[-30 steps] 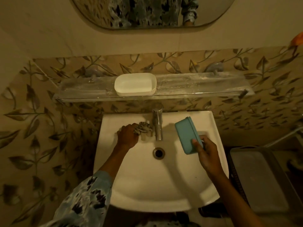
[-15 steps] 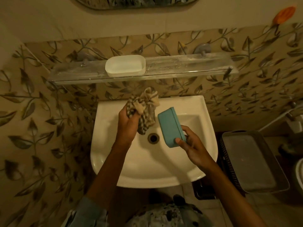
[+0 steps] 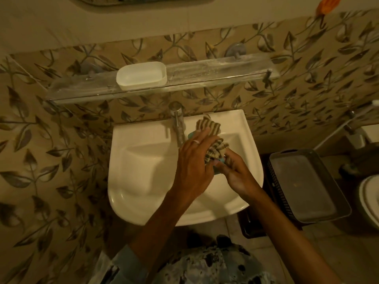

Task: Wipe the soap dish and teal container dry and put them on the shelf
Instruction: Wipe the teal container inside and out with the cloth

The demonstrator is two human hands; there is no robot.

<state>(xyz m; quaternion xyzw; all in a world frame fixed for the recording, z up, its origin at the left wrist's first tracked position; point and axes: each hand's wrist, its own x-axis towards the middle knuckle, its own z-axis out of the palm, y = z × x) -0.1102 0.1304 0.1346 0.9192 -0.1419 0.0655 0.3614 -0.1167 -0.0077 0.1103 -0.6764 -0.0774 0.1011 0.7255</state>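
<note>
The white soap dish (image 3: pixel 141 75) stands on the glass shelf (image 3: pixel 215 76) above the basin. Over the white basin (image 3: pixel 143 167) my right hand (image 3: pixel 235 173) grips the teal container (image 3: pixel 220 160), which is almost wholly covered; only slivers of teal show. My left hand (image 3: pixel 194 160), a ring on one finger, presses a striped cloth (image 3: pixel 211 140) onto the container with fingers fairly straight. The cloth bunches between both hands and sticks out toward the tap.
A chrome tap (image 3: pixel 177 121) rises at the basin's back, just left of the hands. A dark basket with a grey lid (image 3: pixel 303 185) sits low at the right. The shelf has bare stretches left and right of the soap dish.
My left hand lifted the cloth from beside the tap and brought it right onto the teal container. The container, earlier plainly visible in my right hand, is now covered by cloth.
</note>
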